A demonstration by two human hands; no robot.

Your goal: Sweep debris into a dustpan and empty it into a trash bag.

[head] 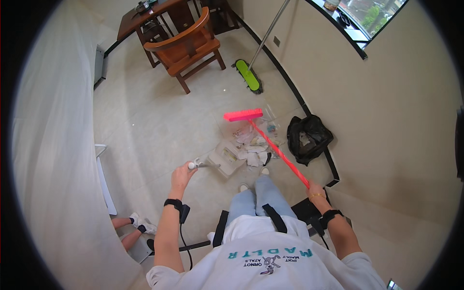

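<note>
My left hand (182, 176) grips the white-topped handle of a long-handled dustpan (226, 158). The pan is whitish and rests on the tiled floor in front of my feet. In my right hand (316, 191) is the red stick of a broom (272, 146). Its pink bristle head (243, 115) is on the far side of a pile of litter (255, 146). Crumpled paper, thin plastic and small scraps make up the pile, which lies against the pan's right side. The broom stick passes over part of the litter.
A black bag-lined bin (309, 139) stands by the right wall, with some litter inside. Beyond are a green-headed dust mop (249, 77), a wooden armchair (188, 47) and a wooden table (145, 16). A white curtain (58, 145) hangs at left; another person's legs (132, 230) show behind it.
</note>
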